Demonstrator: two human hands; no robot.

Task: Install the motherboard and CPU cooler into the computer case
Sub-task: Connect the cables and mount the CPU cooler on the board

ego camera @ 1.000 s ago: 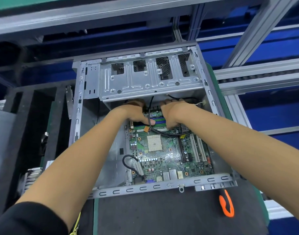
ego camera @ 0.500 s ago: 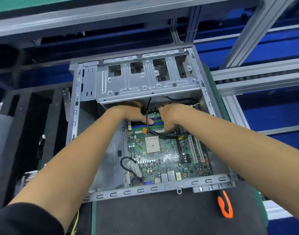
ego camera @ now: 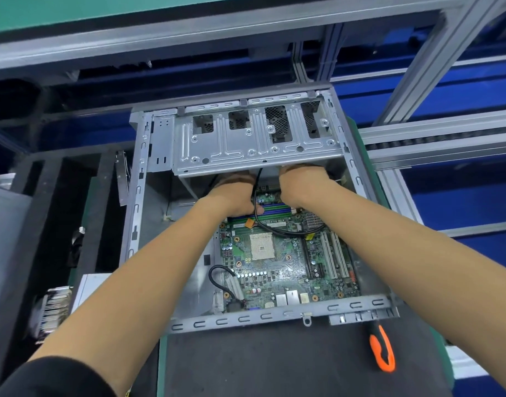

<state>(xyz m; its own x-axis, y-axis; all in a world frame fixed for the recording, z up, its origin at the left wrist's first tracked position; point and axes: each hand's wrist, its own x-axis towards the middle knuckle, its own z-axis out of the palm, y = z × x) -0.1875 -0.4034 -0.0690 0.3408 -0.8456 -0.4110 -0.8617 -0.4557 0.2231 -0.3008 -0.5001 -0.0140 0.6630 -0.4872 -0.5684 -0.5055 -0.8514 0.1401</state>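
Note:
The grey metal computer case (ego camera: 274, 316) lies open on a black mat. The green motherboard (ego camera: 277, 277) sits inside it, its bare CPU socket (ego camera: 262, 246) showing. Both my hands reach to the board's far edge, under the drive cage (ego camera: 254, 147). My left hand (ego camera: 234, 193) has its thumb lying on the memory slots beside a black cable (ego camera: 286, 232). My right hand (ego camera: 300, 184) is just right of that cable. The cage hides the fingers of both hands, so what they hold is not visible. A finned metal heatsink (ego camera: 52, 308) lies outside the case at the far left.
An orange-handled screwdriver (ego camera: 382, 351) lies on the mat near the case's front right corner. A second black cable (ego camera: 217, 270) loops at the board's front left. Black foam compartments (ego camera: 59, 210) stand to the left, and aluminium rails (ego camera: 435, 138) run on the right.
Both hands stay at the board's far edge and have reached slightly deeper under the drive cage. The cable loop between them has barely shifted.

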